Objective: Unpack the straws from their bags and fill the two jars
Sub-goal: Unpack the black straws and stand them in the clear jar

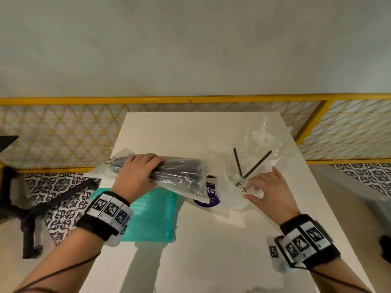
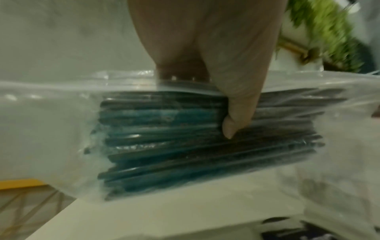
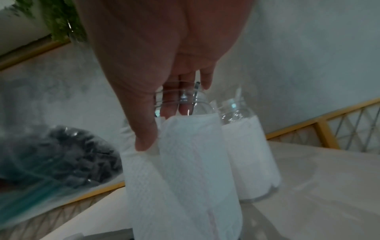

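Your left hand [image 1: 138, 172] was clamped around the bag [image 1: 177, 176] of black straws, held above the left of the surface [image 1: 211, 240]. If its open end dipped, straws could spill out. Your right hand [image 1: 268, 187] had its fingers [image 3: 170, 104] apart around the near jar [image 3: 185, 154]; a nudge might tip it. It held two straws [image 1: 257, 164]. The far jar [image 3: 246, 146] looked empty.

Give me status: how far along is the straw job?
Early. Done: two black straws stand in the near jar. In hand: left hand grips the nearly full bag of black straws; right hand is at the near jar's mouth. Left: far jar looks empty; teal pack untouched.
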The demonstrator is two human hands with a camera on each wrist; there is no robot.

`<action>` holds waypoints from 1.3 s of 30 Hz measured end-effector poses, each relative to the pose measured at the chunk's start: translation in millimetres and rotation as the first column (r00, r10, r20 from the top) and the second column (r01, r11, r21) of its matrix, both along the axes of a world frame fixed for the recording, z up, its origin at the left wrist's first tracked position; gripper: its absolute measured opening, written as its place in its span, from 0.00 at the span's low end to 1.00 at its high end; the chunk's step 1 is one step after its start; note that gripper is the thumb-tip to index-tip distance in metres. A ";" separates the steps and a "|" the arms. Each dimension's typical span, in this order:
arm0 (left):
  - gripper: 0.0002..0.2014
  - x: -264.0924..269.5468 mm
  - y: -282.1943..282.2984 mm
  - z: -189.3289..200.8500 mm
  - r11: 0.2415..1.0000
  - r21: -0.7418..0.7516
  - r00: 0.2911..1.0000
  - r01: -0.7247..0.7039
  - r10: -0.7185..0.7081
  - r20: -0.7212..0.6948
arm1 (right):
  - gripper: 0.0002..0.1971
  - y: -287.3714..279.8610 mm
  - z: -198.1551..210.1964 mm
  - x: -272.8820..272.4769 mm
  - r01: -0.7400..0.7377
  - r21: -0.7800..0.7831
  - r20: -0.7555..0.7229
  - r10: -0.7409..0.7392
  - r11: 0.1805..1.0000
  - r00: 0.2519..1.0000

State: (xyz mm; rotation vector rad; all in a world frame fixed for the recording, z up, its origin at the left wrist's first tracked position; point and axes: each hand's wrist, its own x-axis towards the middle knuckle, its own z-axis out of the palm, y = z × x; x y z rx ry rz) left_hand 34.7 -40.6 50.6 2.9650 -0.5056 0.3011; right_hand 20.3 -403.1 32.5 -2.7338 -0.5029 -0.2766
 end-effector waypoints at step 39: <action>0.27 -112.7 -189.0 1.1 0.860 -0.491 0.851 0.138 -0.357 -0.386 | 0.13 -44.5 -11.3 -94.0 0.214 0.578 -0.386 0.033 0.787 0.922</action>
